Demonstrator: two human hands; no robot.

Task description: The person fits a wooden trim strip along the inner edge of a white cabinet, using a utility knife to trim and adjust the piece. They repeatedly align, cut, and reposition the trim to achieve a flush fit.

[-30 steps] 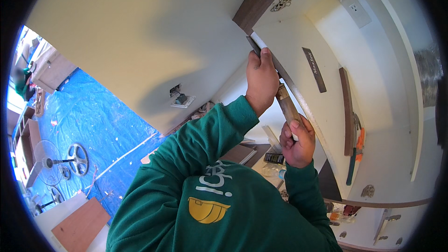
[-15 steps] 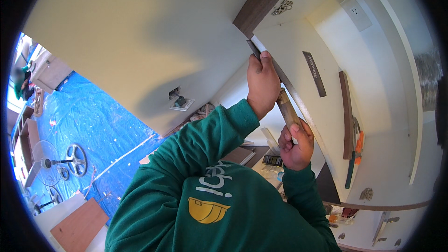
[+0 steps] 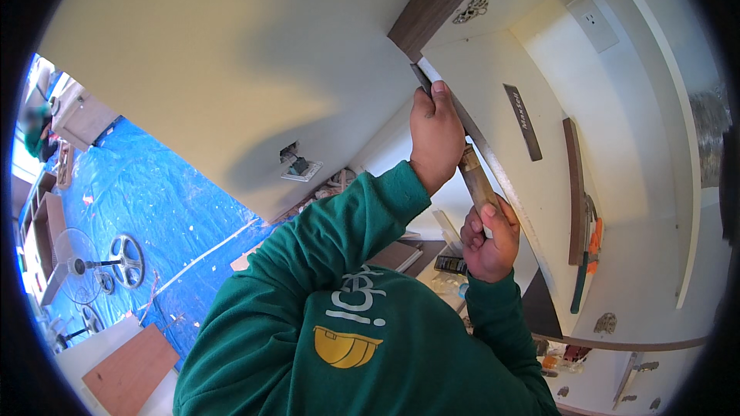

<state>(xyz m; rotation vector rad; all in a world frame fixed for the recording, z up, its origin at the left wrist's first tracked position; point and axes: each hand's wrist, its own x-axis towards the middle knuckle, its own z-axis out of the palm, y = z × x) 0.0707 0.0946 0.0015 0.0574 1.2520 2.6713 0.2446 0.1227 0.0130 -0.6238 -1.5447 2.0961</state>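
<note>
My left hand (image 3: 437, 135) is closed, its thumb pointing up, around the dark flat blade of a file-like tool (image 3: 476, 177). The blade's dark tip pokes out above the fingers, beside the narrow edge of a pale cabinet panel (image 3: 499, 173). Lower down, my right hand (image 3: 492, 240) wraps round the worn wooden handle of the same tool, thumb laid along it. Most of the blade is hidden behind my left hand, so its exact kind is uncertain. Just above the tip, a dark brown wooden strip (image 3: 443, 4) meets the panel.
Inside the cabinet lie a brown strip (image 3: 573, 192) and an orange-and-green handled tool (image 3: 590, 254). A metal hinge (image 3: 471, 9) is fitted above. At left, a fan (image 3: 75, 266) stands on a blue tarp (image 3: 173, 192). Far left, another person (image 3: 35, 135) is partly visible.
My two hands keep the same hold on the tool, with barely any movement. The whole view has shifted very slightly.
</note>
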